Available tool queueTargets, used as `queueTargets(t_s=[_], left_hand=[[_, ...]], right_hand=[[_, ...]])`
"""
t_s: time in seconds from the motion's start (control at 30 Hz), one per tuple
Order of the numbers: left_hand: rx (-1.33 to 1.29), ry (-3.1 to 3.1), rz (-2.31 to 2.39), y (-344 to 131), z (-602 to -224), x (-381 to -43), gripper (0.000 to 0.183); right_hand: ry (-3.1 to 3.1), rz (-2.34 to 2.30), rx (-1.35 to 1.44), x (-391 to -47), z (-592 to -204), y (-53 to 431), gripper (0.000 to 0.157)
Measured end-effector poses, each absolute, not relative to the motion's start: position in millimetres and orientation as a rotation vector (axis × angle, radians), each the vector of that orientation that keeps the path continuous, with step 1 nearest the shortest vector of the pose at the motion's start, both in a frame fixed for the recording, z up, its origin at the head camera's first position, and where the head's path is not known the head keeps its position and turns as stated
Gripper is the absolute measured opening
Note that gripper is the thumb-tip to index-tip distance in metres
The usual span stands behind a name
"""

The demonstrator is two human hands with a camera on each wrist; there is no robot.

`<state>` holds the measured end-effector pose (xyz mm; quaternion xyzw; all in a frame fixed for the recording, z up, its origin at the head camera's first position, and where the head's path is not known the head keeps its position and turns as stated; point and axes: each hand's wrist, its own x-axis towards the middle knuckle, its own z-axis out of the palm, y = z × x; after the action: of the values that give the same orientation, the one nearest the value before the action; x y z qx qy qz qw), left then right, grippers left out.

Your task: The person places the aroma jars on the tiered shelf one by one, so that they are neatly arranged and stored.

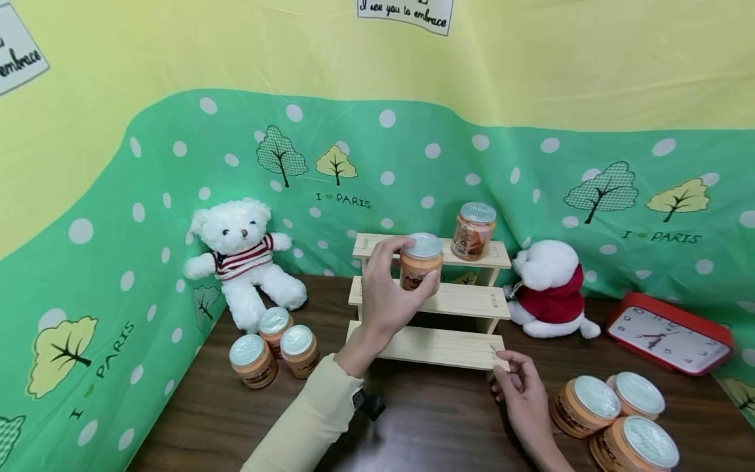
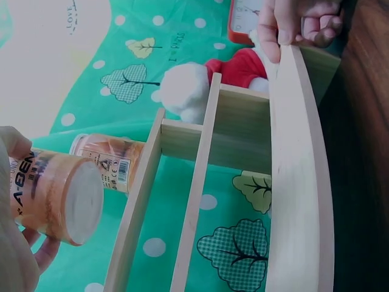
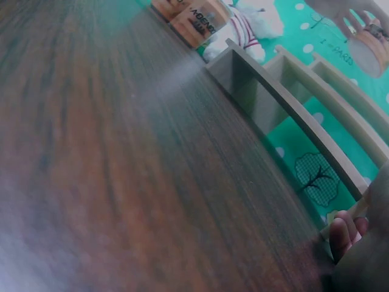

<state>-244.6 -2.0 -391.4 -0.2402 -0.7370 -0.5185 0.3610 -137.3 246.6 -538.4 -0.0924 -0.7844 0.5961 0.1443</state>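
Note:
My left hand (image 1: 386,295) grips an orange jar (image 1: 420,269) with a silvery lid, held over the upper steps of a three-step wooden rack (image 1: 436,346). In the left wrist view the jar's pale base (image 2: 84,202) shows, clear of the wood. Another jar (image 1: 474,233) stands upright at the right of the top step. My right hand (image 1: 523,396) pinches the front right corner of the lowest step, its other fingers curled. In the right wrist view that hand's fingers (image 3: 343,234) are at the rack's end, partly cut off by the frame.
Three jars (image 1: 253,360) stand left of the rack, three more (image 1: 634,442) at right by my right hand. A white bear in a striped top (image 1: 238,255) sits at left. A red-clothed plush (image 1: 548,292) and a red clock (image 1: 669,334) are at right. Printed cloth hangs behind.

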Motion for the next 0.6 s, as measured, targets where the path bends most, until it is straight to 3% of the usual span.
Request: queueTargets(t_s=[0.6], left_hand=[[-0.521, -1.910, -1.372, 3.4, -389.9, -271.7, 0.053]], right_hand=[[-2.257, 1.723, -0.268, -138.3, -539.5, 246.3, 0.029]])
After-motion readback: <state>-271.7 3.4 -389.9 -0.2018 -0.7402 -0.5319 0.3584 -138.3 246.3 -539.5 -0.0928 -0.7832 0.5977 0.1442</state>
